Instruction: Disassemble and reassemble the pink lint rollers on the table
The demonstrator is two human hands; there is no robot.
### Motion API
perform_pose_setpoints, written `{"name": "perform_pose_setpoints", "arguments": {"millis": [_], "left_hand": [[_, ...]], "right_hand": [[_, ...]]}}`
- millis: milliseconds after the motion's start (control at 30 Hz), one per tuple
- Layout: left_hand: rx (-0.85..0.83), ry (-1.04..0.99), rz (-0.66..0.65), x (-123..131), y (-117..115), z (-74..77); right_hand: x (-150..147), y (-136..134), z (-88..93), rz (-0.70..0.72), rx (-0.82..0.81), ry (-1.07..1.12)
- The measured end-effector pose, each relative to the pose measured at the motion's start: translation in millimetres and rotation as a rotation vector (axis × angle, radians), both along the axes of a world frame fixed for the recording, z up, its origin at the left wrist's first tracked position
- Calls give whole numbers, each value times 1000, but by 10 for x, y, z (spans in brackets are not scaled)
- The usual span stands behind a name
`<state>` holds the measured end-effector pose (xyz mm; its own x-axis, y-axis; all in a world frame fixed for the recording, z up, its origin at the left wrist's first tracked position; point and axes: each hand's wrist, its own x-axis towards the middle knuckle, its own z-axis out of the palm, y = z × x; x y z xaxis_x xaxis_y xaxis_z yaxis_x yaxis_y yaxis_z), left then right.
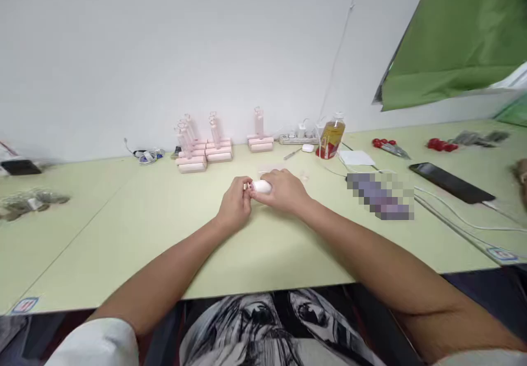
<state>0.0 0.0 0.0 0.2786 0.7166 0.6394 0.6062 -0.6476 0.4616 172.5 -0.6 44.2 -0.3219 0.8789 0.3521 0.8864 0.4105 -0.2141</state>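
Note:
Over the middle of the pale green table (135,234), my right hand (284,189) is closed around a small white cylinder (262,186). At the cylinder's left end, the fingers of my left hand (235,204) are pinched together on a small part that they mostly hide. Just behind my hands, a few small pale pink pieces (304,175) lie on the table. Further back stand several pale pink devices with flat bases and clear upright tubes, one group (191,163) to the left and a single one (261,145) nearer the middle.
A bottle of yellow drink (331,137) and a power strip (298,138) stand by the wall. To the right lie a white pad (356,158), a blurred-out phone (379,197), a black phone (452,182) and white cables. Bagged items (31,202) are at the far left.

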Motion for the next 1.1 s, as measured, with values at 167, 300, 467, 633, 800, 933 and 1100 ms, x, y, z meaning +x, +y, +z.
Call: {"name": "perform_pose_setpoints", "arguments": {"millis": [167, 300, 467, 633, 800, 933, 1100], "left_hand": [[-11, -19, -17, -17, 23, -15], [-24, -19, -73, -34, 45, -22], [-44, -29, -126, -48, 52, -15], [-48, -36, -170, -57, 39, -6], [-73, -74, -243, -55, 36, -7], [-35, -69, -225, -57, 47, -6], [18, -52, -187, -55, 46, 5]], "right_hand": [[13, 2, -3, -10, -11, 5], [41, -2, -3, -7, -24, 11], [78, 9, -28, -2, -12, 20], [113, 23, -34, 0, -11, 39], [155, 37, -33, 1, -17, 49], [164, 41, -35, 12, -23, 52], [149, 23, -14, 3, -31, 34]]}}
